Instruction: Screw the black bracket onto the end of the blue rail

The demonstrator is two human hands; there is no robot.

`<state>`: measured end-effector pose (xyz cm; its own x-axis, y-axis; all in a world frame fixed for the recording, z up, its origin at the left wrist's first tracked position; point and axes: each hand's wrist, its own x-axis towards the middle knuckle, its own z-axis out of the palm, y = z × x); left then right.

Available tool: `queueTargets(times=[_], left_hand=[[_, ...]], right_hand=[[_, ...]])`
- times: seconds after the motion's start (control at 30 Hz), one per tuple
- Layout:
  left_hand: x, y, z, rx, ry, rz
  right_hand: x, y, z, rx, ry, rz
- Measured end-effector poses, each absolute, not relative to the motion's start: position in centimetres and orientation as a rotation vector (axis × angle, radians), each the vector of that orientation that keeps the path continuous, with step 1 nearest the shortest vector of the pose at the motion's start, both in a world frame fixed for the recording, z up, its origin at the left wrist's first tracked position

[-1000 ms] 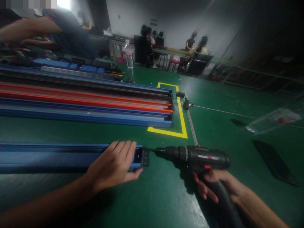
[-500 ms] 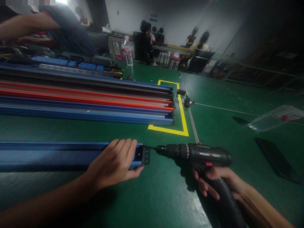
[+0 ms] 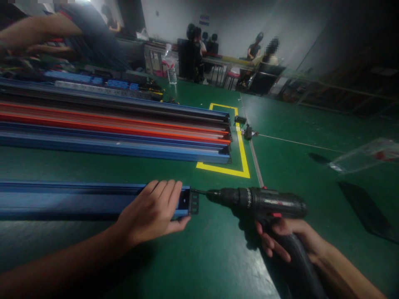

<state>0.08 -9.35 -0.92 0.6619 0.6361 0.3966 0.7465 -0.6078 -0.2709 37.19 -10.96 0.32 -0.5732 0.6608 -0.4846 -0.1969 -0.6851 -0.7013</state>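
My left hand (image 3: pixel 152 211) is wrapped over the end of a long blue metal channel (image 3: pixel 77 201) lying on the green table, fingers on top and thumb at the near side. A black end bracket (image 3: pixel 195 202) with square holes sits at the channel's right end. In my right hand (image 3: pixel 289 236) is a black cordless drill (image 3: pixel 268 201), gripped by its handle. The drill's long thin bit (image 3: pixel 201 191) points left and meets the upper corner of the bracket. Whether a screw is there is too small to tell.
Several blue, black and red channels (image 3: pixel 124 124) lie beyond, ending inside a yellow tape outline (image 3: pixel 222 169). Small black parts (image 3: pixel 248 132) sit near their ends. Plastic bottles (image 3: pixel 171 68) stand and lie farther off, with a dark flat object (image 3: pixel 364 209) at right. A person (image 3: pixel 90 33) works at upper left.
The whole view has shifted slightly, with everything a little farther right. Both hands keep their grips, and the drill bit stays at the bracket's upper corner.
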Motion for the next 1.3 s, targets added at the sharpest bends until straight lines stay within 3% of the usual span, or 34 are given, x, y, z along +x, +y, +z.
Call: queueTargets(times=[1.3], left_hand=[[0.1, -9.5, -0.5, -2.432, -1.077, -0.325]], right_hand=[[37.6, -10.7, -0.5, -0.859, -0.853, 2.282]])
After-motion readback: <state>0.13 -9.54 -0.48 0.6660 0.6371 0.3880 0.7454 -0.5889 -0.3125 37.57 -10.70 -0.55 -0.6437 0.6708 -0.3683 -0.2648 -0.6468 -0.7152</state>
